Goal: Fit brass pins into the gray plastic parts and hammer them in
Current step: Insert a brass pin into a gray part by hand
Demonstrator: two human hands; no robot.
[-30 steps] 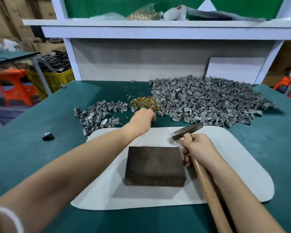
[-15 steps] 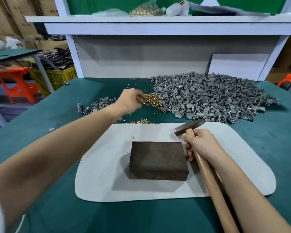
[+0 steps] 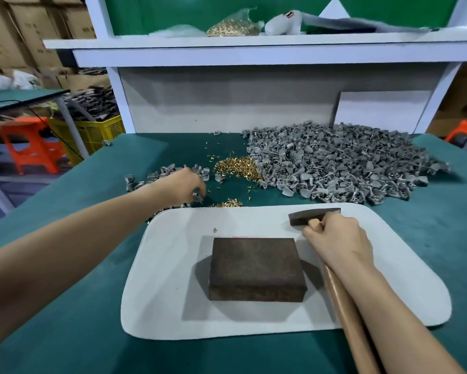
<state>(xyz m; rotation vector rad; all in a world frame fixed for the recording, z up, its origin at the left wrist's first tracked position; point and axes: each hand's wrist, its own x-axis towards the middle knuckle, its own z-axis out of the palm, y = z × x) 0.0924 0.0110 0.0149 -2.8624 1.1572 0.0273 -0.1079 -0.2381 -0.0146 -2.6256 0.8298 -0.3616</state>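
Reaching across the green desk [image 3: 65, 333], the left hand [image 3: 185, 186] sits just beyond the far-left corner of the white mat [image 3: 156, 292], its grip pinched narrow on what looks like one small gray plastic part [image 3: 196, 196] at the fingertips; whether a pin is already in it is too small to tell. The right hand [image 3: 337, 241] is wrapped around the hammer [image 3: 314, 215] close under its head, the head resting on the mat beside the dark block [image 3: 255, 267], whose top is bare. Loose brass pins [image 3: 236, 167] lie in a heap between a small cluster of gray parts [image 3: 156, 175] by the left hand and the large pile of gray parts [image 3: 334, 163] to the right; a smaller scatter of pins [image 3: 227, 203] lies at the mat's far edge. This reads as the pick-up step, with nothing yet on the block. The next move likely calls for seating a pin in the part, setting it square on the block, and lifting the hammer clear of the fingers.
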